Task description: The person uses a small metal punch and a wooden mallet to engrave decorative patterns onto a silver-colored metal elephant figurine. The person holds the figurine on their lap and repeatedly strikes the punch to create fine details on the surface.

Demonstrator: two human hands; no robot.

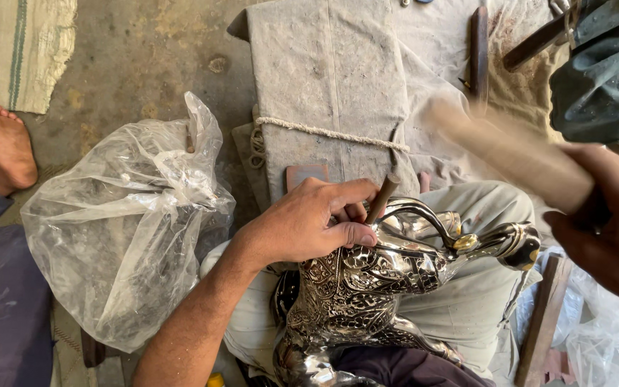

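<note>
Left hand [309,222] pinches punch [383,198] against engraved metal figure [367,279] on lap; right hand [607,222] clamped on blurred mallet [510,154]; plastic bag [127,222] left.

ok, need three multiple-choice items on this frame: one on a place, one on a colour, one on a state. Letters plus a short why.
1. Where does the clear plastic bag lie?
A. beside the person's left arm, on the floor
B. on the silver figure
C. in the right hand

2. What colour is the engraved metal figure on the lap?
A. matte black
B. shiny silver
C. painted red

3. What is the state of the left hand?
A. open and empty
B. flat on the floor
C. closed around a thin rod-like tool set against the figure

Answers: 1 A, the bag sits beside that arm. 2 B, its surface reflects like silver. 3 C, the fingers wrap the tool; the right hand grips a blurred wooden handle.
</note>
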